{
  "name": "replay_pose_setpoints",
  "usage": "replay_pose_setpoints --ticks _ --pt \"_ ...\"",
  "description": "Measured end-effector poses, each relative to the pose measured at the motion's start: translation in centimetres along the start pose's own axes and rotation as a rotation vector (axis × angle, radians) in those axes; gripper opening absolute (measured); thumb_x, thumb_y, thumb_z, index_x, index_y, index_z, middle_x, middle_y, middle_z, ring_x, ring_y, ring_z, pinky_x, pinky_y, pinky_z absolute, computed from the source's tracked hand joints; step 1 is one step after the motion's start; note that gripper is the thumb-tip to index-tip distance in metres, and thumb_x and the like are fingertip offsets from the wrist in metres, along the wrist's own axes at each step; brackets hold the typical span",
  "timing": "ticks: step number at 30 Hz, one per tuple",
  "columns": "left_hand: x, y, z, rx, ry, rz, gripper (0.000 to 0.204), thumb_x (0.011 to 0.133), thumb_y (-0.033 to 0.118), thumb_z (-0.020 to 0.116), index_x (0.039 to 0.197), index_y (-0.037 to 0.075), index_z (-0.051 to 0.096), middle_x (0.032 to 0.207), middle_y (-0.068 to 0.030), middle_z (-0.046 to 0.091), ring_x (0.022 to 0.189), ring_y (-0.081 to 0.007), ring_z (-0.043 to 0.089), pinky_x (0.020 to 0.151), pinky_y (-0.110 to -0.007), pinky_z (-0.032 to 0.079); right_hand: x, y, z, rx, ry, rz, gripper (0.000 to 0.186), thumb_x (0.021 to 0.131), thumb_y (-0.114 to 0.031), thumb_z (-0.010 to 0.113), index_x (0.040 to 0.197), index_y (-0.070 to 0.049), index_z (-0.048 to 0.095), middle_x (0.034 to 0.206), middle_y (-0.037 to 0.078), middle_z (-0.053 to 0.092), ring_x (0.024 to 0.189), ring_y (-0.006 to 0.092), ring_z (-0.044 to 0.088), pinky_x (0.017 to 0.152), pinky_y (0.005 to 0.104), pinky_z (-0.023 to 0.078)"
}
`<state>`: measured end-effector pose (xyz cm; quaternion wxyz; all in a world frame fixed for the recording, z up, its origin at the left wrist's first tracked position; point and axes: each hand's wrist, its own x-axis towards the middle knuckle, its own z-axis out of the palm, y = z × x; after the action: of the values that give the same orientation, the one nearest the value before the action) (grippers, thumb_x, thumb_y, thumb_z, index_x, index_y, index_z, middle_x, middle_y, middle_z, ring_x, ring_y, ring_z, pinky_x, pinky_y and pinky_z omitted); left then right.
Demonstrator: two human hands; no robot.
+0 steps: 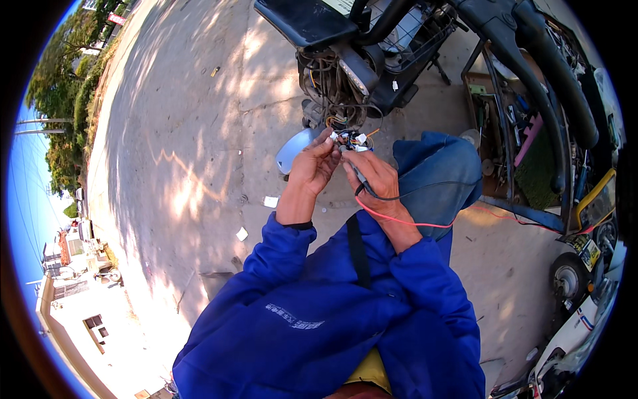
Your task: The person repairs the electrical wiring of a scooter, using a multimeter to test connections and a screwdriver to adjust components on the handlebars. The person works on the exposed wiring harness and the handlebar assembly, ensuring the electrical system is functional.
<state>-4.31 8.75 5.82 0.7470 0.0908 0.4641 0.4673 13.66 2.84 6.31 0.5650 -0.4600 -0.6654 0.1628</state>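
Note:
My left hand (315, 165) is closed in a pinch on a white plug connector (334, 136) at the end of a wire bundle. Close beside it, my right hand (380, 185) grips a dark test probe (361, 178); its tip meets the connectors, but the exact contact point is hidden by my fingers. A black lead and a red lead (393, 218) trail from the right hand. More white connectors (361, 138) and coloured wires cluster just beyond my fingertips. Above them, a thick tangle of wiring (330, 83) hangs from the electric vehicle's black body (309, 23).
A light blue panel (294, 151) lies left of the wires. At right stands a metal-framed tool box (495, 133) with loose tools and a pink bar (528, 139). The red lead runs toward a yellow-edged device (597, 199). A small wheel (568, 279) is at lower right.

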Motion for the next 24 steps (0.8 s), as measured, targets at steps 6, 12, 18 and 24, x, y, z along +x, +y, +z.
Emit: replay_pose_setpoints --ticks 6,12,18,24 --pt "-0.3 -0.2 0.3 0.072 0.026 0.020 0.043 0.105 0.006 0.060 0.148 0.005 0.054 0.115 -0.0116 0.073 0.094 -0.0194 0.072 0.084 -0.033 0.062 0.2 -0.1 0.1 -0.062 -0.006 -0.013 0.031 0.085 -0.005 0.078 0.115 -0.009 0.072 0.092 0.008 0.068 0.075 0.0304 0.069 0.063 0.0411 0.053" --pt "-2.9 0.3 2.2 0.144 -0.031 -0.004 0.055 0.099 0.002 0.069 0.150 0.005 0.050 0.114 -0.0083 0.072 0.097 -0.0209 0.074 0.081 -0.036 0.061 0.3 -0.2 -0.3 -0.119 -0.075 -0.041 0.036 0.084 -0.007 0.078 0.119 -0.009 0.072 0.091 0.007 0.062 0.077 0.0281 0.069 0.064 0.0408 0.054" --pt "-2.7 -0.3 1.9 0.134 -0.029 0.028 0.062 0.098 -0.001 0.069 0.154 0.002 0.044 0.117 -0.0091 0.072 0.100 -0.0213 0.074 0.084 -0.036 0.059 0.3 -0.3 -0.5 -0.110 -0.106 -0.024 0.042 0.083 -0.001 0.079 0.123 -0.009 0.072 0.097 0.009 0.067 0.076 0.0324 0.069 0.064 0.0403 0.055" --pt "-2.7 -0.3 2.3 0.109 -0.031 0.065 0.057 0.099 0.001 0.067 0.153 0.004 0.050 0.122 -0.0112 0.074 0.103 -0.0198 0.074 0.089 -0.032 0.060 0.1 -1.0 -1.1 -0.053 -0.144 0.070 0.040 0.088 0.000 0.070 0.128 -0.006 0.068 0.102 0.012 0.063 0.089 0.0327 0.069 0.070 0.0434 0.055"
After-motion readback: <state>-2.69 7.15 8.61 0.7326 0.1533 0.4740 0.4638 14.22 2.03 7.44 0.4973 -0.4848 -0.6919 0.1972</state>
